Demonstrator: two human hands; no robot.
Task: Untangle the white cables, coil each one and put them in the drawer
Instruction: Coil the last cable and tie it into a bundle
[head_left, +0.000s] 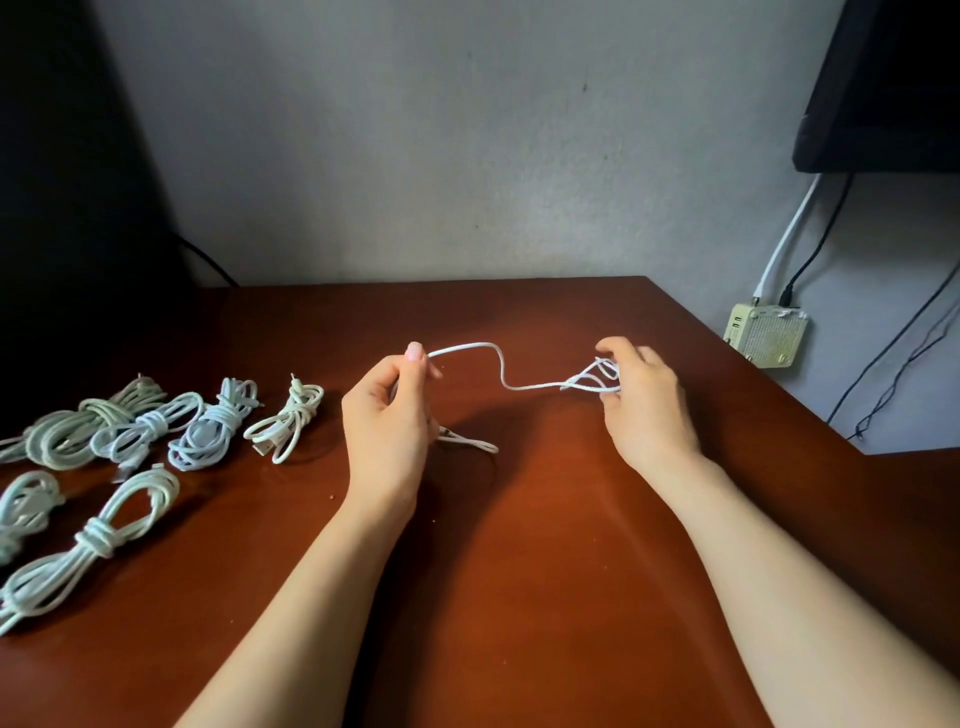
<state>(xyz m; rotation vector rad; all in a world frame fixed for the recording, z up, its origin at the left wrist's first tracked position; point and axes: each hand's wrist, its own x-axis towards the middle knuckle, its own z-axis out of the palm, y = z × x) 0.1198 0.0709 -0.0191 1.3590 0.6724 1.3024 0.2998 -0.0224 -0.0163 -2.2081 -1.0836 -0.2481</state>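
Head view: white cable (524, 385) between left hand (387, 415) and right hand (647, 400).

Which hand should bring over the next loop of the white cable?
Probably the left hand: it pinches the loose stretch of the white cable, so it is free to swing over. The right hand is busy gripping the gathered loops.

A white box (766, 335) hangs on the wall (415, 130) beside a brown table (519, 571).

Forearms (322, 587) bare; left hand (387, 421), right hand (647, 408) bare.
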